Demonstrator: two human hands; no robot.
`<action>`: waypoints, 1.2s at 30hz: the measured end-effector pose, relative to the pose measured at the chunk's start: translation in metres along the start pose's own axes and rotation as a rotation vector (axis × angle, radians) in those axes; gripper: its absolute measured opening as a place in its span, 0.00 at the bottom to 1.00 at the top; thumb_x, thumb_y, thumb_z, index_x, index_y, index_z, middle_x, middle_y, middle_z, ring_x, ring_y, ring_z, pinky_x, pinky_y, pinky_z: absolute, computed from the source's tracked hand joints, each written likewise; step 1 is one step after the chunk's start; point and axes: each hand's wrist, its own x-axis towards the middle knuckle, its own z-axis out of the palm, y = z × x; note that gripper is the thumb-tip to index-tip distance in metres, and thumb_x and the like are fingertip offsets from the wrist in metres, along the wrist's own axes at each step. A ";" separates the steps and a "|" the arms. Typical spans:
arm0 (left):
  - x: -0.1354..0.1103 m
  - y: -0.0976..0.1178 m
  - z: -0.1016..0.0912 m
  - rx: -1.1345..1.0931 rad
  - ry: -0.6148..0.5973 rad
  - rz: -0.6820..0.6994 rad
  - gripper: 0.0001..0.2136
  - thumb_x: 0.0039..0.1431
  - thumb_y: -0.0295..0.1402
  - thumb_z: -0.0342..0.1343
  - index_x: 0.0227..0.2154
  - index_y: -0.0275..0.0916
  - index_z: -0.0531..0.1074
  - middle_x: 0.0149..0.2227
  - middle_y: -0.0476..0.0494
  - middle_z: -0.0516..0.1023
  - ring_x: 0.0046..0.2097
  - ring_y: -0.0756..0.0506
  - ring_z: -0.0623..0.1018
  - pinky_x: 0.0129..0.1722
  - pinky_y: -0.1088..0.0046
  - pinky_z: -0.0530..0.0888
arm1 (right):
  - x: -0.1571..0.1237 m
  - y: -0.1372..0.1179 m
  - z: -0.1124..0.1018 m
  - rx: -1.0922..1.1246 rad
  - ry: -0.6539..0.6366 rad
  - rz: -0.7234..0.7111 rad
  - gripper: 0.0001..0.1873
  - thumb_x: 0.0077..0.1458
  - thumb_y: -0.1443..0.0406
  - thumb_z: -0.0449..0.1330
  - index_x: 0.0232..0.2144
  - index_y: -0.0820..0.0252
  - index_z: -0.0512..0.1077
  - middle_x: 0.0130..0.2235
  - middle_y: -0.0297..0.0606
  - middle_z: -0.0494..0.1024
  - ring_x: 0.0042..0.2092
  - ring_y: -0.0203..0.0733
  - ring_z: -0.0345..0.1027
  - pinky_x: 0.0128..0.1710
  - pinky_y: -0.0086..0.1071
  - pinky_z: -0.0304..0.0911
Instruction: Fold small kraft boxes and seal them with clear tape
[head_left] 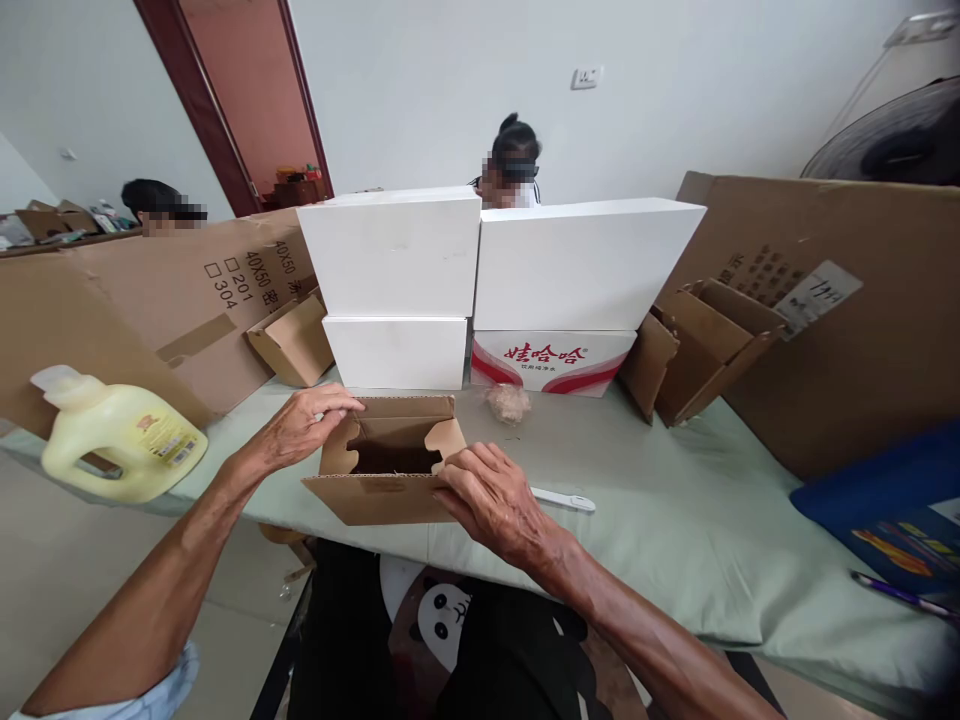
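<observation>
A small brown cardboard box [397,508] stands at the table's near edge with its top flaps raised and its dark inside showing. My left hand [304,425] grips its far left corner, fingers bent over the rim. At the near right corner, my right hand [495,500] holds the front flap between thumb and fingers. A slim white tool [564,499] lies on the cloth just right of that hand; its kind is unclear. Beyond the box sits a pale, crumpled clump [508,403] that seems to be in clear plastic.
White boxes [394,260] are stacked at the back, one with red print [555,362]. Open cartons [716,345] and large cardboard panels [847,300] flank the table. A yellow jug [124,440] stands left, a blue container [892,510] and a pen [904,593] right. Two people sit beyond.
</observation>
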 end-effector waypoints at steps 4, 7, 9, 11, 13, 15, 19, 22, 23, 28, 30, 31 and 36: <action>-0.006 0.013 0.004 0.090 -0.088 -0.035 0.19 0.72 0.47 0.54 0.54 0.49 0.85 0.61 0.40 0.79 0.53 0.38 0.84 0.51 0.62 0.83 | 0.002 0.009 -0.012 0.178 -0.083 0.103 0.02 0.73 0.67 0.59 0.46 0.56 0.70 0.40 0.38 0.79 0.39 0.42 0.69 0.40 0.34 0.60; -0.014 0.018 0.010 0.168 -0.125 -0.034 0.21 0.74 0.52 0.52 0.57 0.51 0.84 0.65 0.39 0.73 0.54 0.38 0.83 0.53 0.61 0.82 | 0.021 0.020 -0.029 0.239 -0.346 0.157 0.11 0.69 0.68 0.65 0.51 0.55 0.72 0.43 0.36 0.80 0.40 0.40 0.71 0.39 0.32 0.60; -0.016 0.022 0.011 0.200 -0.161 -0.035 0.22 0.75 0.53 0.49 0.56 0.52 0.84 0.67 0.40 0.70 0.54 0.38 0.82 0.54 0.61 0.82 | 0.036 0.023 -0.040 0.205 -0.517 0.115 0.08 0.67 0.69 0.68 0.46 0.56 0.74 0.41 0.34 0.79 0.39 0.39 0.70 0.37 0.32 0.57; -0.015 0.025 0.009 0.217 -0.197 -0.048 0.23 0.75 0.53 0.48 0.54 0.51 0.84 0.67 0.39 0.69 0.53 0.38 0.82 0.54 0.60 0.81 | 0.048 0.024 -0.045 0.135 -0.605 0.041 0.07 0.66 0.67 0.70 0.39 0.58 0.73 0.39 0.35 0.77 0.39 0.39 0.67 0.34 0.32 0.54; -0.013 0.028 0.003 0.198 -0.234 -0.082 0.22 0.74 0.54 0.49 0.51 0.49 0.83 0.66 0.39 0.69 0.48 0.41 0.82 0.51 0.59 0.81 | 0.051 0.023 -0.045 0.054 -0.602 -0.023 0.09 0.66 0.65 0.70 0.38 0.58 0.72 0.41 0.37 0.76 0.40 0.41 0.65 0.33 0.33 0.52; -0.012 0.025 -0.006 0.124 -0.273 -0.128 0.21 0.73 0.55 0.51 0.48 0.47 0.81 0.66 0.39 0.69 0.46 0.42 0.81 0.49 0.60 0.81 | 0.045 0.024 -0.041 -0.007 -0.517 -0.057 0.11 0.66 0.63 0.71 0.39 0.58 0.72 0.43 0.40 0.75 0.43 0.44 0.65 0.33 0.34 0.53; -0.023 -0.001 -0.019 -0.199 -0.286 -0.142 0.24 0.67 0.61 0.56 0.47 0.45 0.76 0.66 0.38 0.70 0.58 0.38 0.77 0.54 0.63 0.80 | 0.018 0.034 -0.032 -0.023 -0.209 0.006 0.12 0.67 0.59 0.70 0.43 0.57 0.71 0.45 0.43 0.75 0.46 0.48 0.66 0.37 0.36 0.61; -0.042 -0.022 -0.015 -0.396 -0.213 -0.152 0.36 0.51 0.67 0.69 0.51 0.45 0.71 0.59 0.37 0.73 0.51 0.40 0.78 0.50 0.65 0.80 | 0.001 0.043 -0.027 0.044 0.009 0.084 0.16 0.68 0.54 0.69 0.47 0.57 0.72 0.44 0.43 0.75 0.43 0.48 0.68 0.40 0.38 0.65; -0.049 -0.025 -0.011 -0.406 -0.184 -0.175 0.40 0.45 0.66 0.73 0.52 0.44 0.70 0.55 0.39 0.73 0.47 0.42 0.77 0.47 0.67 0.79 | -0.003 0.045 -0.025 0.073 0.063 0.094 0.17 0.68 0.52 0.69 0.48 0.56 0.72 0.43 0.42 0.75 0.43 0.48 0.69 0.41 0.39 0.67; -0.068 -0.011 0.013 -0.252 0.017 -0.261 0.50 0.31 0.60 0.82 0.54 0.43 0.65 0.48 0.46 0.71 0.40 0.47 0.72 0.39 0.71 0.76 | -0.015 0.054 -0.011 0.178 0.237 0.127 0.25 0.62 0.47 0.73 0.51 0.55 0.75 0.45 0.44 0.76 0.48 0.53 0.72 0.46 0.45 0.71; -0.066 -0.012 0.022 -0.272 0.105 -0.239 0.54 0.26 0.62 0.82 0.54 0.43 0.64 0.48 0.44 0.71 0.43 0.45 0.76 0.41 0.68 0.77 | -0.016 0.059 -0.006 0.211 0.266 0.195 0.27 0.60 0.47 0.75 0.51 0.54 0.76 0.47 0.45 0.76 0.51 0.56 0.72 0.49 0.48 0.72; -0.065 -0.014 0.027 -0.273 0.152 -0.231 0.55 0.26 0.63 0.82 0.55 0.43 0.63 0.49 0.44 0.71 0.45 0.44 0.77 0.44 0.66 0.78 | -0.017 0.060 -0.004 0.223 0.276 0.230 0.27 0.60 0.47 0.75 0.52 0.54 0.76 0.47 0.45 0.76 0.51 0.57 0.72 0.49 0.49 0.72; -0.052 -0.023 0.048 -0.128 0.442 -0.221 0.51 0.36 0.64 0.78 0.56 0.47 0.59 0.55 0.43 0.71 0.54 0.41 0.79 0.50 0.60 0.80 | -0.016 0.050 -0.001 0.256 0.398 0.248 0.17 0.64 0.55 0.73 0.51 0.50 0.76 0.45 0.42 0.76 0.51 0.55 0.73 0.54 0.52 0.72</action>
